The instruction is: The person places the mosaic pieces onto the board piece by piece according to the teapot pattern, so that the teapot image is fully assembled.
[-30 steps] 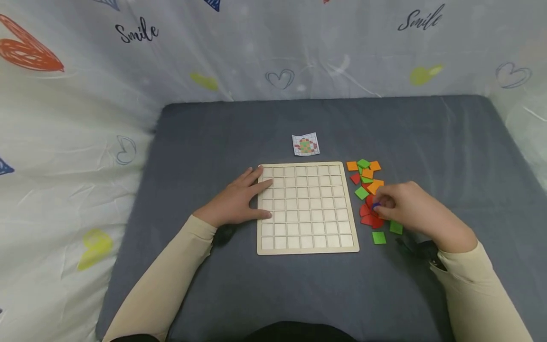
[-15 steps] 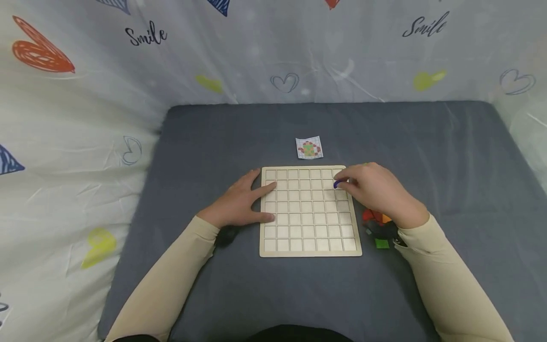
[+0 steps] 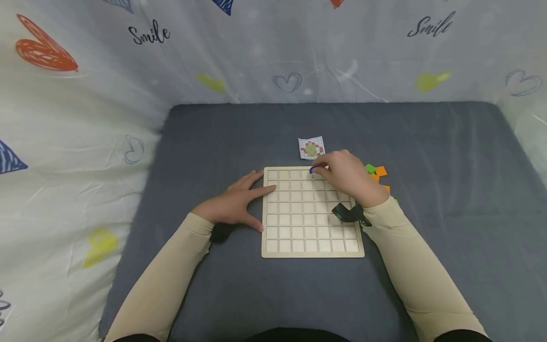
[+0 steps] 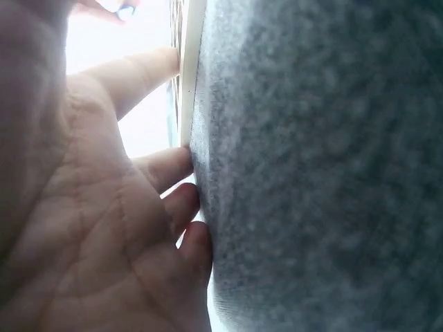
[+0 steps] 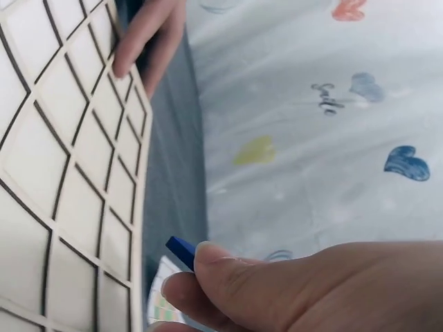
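Blue piece (image 5: 181, 252) — pinched, free end jutting, by right hand (image 3: 347, 176) at far edge of board (image 3: 297, 232) — left hand (image 3: 232, 204) spread at its left edge.

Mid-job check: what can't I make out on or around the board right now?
Blue piece, full outline: right wrist view; the right grip covers part of it.
Patterned card, exact cells: head view; too small.
Loose pieces, count: head view; right grip and sleeve overlap them.
Board, grid: left wrist view; near edge-on, glare, left grip in front.
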`<state>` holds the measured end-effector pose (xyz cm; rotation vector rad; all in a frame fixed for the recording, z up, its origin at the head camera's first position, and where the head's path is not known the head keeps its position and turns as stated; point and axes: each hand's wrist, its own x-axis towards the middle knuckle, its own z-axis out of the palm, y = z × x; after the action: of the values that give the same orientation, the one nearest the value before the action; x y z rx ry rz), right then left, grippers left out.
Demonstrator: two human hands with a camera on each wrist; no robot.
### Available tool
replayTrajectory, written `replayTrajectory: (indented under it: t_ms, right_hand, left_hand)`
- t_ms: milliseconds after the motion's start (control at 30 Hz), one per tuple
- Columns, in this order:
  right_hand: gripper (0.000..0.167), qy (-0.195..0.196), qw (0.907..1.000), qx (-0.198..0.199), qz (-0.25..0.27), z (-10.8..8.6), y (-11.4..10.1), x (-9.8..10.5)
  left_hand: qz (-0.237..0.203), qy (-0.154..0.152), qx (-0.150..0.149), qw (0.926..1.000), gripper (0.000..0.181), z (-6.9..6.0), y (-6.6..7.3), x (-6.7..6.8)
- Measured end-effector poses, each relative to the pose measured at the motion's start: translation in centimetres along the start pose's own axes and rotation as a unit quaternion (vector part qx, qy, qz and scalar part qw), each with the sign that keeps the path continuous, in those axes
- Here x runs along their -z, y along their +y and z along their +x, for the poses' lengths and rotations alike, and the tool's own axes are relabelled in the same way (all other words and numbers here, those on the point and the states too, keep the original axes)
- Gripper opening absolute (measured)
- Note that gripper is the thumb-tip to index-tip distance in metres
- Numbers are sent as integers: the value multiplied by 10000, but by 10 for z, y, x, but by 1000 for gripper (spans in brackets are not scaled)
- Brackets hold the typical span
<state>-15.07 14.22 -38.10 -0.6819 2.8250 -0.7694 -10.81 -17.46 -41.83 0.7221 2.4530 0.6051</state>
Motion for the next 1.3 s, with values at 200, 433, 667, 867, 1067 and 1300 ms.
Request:
replayTrajectory:
  t_ms: [200, 433, 667, 867, 1067, 1300]
  right_hand:
    - [18, -98, 9993, -289, 215, 7, 8, -12]
    - [17, -41, 9992, -265, 290, 8, 14, -24]
    - [15, 38, 9997, -192, 146, 5, 18, -30]
    - [15, 0, 9999, -140, 68, 6, 16, -31]
    - [13, -38, 9999, -88, 69, 6, 14, -30]
    - [10, -68, 9999, 88, 121, 5, 14, -30]
  left_hand:
    - [144, 17, 31, 9999, 116, 3, 2, -2]
    - [191, -36, 24, 9998, 115, 3, 4, -1]
    - [22, -30, 3, 10000, 114, 5, 2, -4]
    - [-18, 13, -41, 10000, 114, 5, 2, -4]
    - [-38, 15, -29, 10000, 113, 2, 2, -4]
    - [-33, 55, -30, 10000, 113, 2, 0, -4]
